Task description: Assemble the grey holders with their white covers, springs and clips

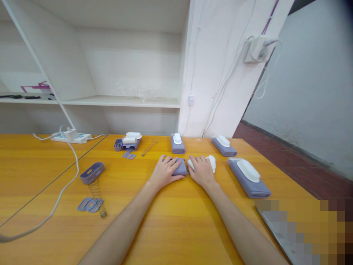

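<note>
My left hand (164, 171) is closed over a grey-purple box-shaped casing (181, 168) that lies on the table, thumb along its near side. Just to the right, my right hand (202, 171) is curled over a white rounded part (190, 164), pressing it to the tabletop. Another white piece (212, 162) shows past the right fingers; whether the two join is hidden. Behind my hands stands a grey-purple casing with a white oval top (177, 138). A larger one (249, 178) lies to the right of my right hand, with another (224, 146) farther back.
At left lie a hollow purple cap (92, 173), a coil spring (96, 191) and flat purple plates (90, 205). Farther back are an opened casing (131, 141) and a second spring (149, 147). A white cable (73, 176) runs from a power strip (71, 137). A laptop-like edge (275, 232) is at lower right.
</note>
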Available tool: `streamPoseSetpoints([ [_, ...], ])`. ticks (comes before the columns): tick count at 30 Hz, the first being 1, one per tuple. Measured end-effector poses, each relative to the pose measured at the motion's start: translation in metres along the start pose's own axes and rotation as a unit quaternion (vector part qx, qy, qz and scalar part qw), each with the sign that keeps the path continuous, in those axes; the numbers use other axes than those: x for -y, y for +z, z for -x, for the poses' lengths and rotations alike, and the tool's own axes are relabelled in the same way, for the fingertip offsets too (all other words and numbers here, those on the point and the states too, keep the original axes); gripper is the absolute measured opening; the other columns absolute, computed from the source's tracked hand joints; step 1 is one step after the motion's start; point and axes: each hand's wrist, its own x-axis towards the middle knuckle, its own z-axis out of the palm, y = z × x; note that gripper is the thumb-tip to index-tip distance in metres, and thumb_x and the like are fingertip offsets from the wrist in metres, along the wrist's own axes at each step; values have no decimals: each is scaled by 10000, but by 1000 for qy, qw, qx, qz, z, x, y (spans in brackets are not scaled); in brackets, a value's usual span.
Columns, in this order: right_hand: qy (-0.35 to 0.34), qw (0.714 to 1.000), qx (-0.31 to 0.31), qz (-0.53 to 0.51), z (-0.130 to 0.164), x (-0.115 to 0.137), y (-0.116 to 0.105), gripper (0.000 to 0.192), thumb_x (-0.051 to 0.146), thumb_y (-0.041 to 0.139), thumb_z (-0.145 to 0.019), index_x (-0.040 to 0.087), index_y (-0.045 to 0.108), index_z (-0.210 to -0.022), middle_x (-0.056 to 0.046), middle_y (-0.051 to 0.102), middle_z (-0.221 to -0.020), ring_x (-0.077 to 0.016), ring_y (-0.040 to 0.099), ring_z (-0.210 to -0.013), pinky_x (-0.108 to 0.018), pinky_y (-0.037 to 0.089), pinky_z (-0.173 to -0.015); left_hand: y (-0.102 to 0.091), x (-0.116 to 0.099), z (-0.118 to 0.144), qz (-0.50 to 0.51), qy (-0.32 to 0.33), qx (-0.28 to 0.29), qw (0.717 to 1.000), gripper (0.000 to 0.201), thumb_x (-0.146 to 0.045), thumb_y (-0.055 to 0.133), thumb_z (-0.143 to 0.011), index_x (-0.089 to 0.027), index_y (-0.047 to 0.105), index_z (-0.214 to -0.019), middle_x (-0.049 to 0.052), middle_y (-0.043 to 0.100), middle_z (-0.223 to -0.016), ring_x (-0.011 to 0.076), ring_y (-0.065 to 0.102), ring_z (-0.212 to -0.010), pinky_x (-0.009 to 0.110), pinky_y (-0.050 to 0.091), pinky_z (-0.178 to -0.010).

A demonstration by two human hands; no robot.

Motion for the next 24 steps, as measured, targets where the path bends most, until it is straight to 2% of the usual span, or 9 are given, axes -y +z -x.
streamPoseSetpoints([
  [6, 10, 999, -37, -13, 0, 3, 2, 458, 317, 403, -890, 188, 393, -1329, -104, 591, -1045, -242, 481, -976, -332, 266, -832, -1, 1, 0, 2, -40, -26, 999, 610, -624, 563, -726, -184, 559, -1148, 133, 596, -1172, 289, 498, -1097, 486, 269, -998],
  [10, 13, 999, -35, -12, 0, 4, 3, 399, 332, 400, -895, 196, 457, -1266, -107, 591, -1035, -248, 478, -989, -345, 262, -832, -4, -1, 0, -5, -91, -28, 995, 658, -694, 545, -680, -172, 569, -1081, 133, 613, -1036, 290, 518, -1013, 470, 310, -944],
  [14, 43, 999, -23, 9, 0, 2, 6, 351, 346, 399, -897, 181, 512, -1185, -118, 605, -977, -261, 480, -974, -369, 255, -819, -3, -1, 1, -12, -127, -31, 991, 667, -707, 529, -681, -175, 556, -1083, 130, 599, -1006, 289, 519, -988, 444, 333, -908],
  [24, 118, 991, -44, 41, -1, -4, 9, 288, 356, 401, -889, 181, 576, -1037, -127, 621, -942, -286, 466, -988, -437, 221, -871, -2, -1, 2, -12, -134, -20, 991, 637, -666, 516, -729, -182, 519, -1143, 129, 581, -1066, 288, 503, -1034, 428, 342, -915],
])
